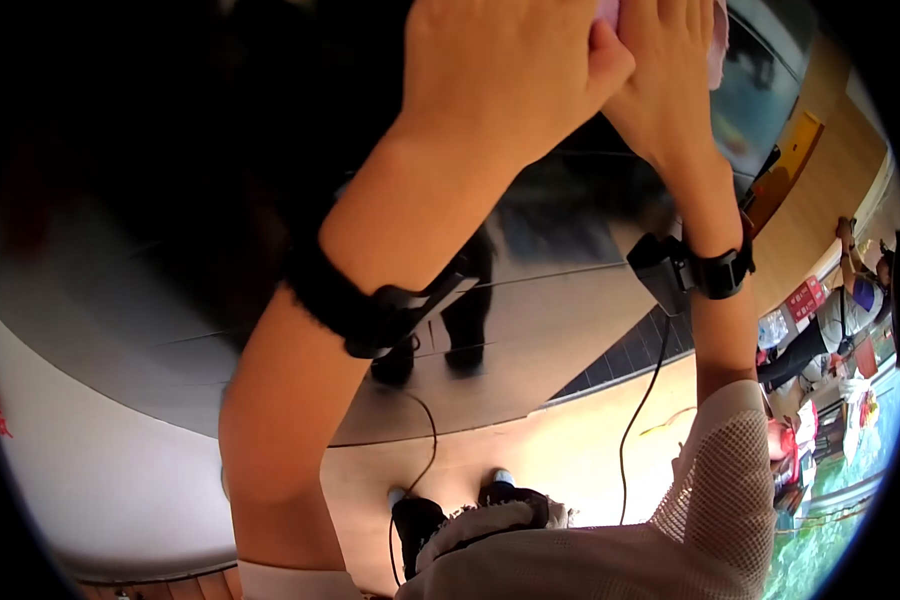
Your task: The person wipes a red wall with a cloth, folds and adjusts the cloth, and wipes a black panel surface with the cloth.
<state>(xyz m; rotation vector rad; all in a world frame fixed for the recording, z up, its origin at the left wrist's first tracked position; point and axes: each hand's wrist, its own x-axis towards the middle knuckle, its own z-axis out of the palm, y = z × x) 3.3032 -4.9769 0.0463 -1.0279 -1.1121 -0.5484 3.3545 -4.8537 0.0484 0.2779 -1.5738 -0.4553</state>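
My left hand (510, 75) reaches to the top edge of the view, back of the hand up, thumb lying against my right hand. Its other fingers are cut off by the frame. My right hand (665, 85) is beside it, pressed over a pink cloth (718, 48) that shows at both sides of the hand. The fingertips are out of view. Both hands are at a dark, glossy surface (560, 235) that mirrors a dark figure's legs. Black straps with small devices, the left (380, 315) and the right (705, 270), circle my wrists.
Thin cables (642, 430) hang from the wrist devices. A white curved surface (100, 460) is at the left, and pale floor (570, 450) lies around my feet. Wooden panelling (820, 190) stands at the right, with a person (850, 315) and several red and white items beyond.
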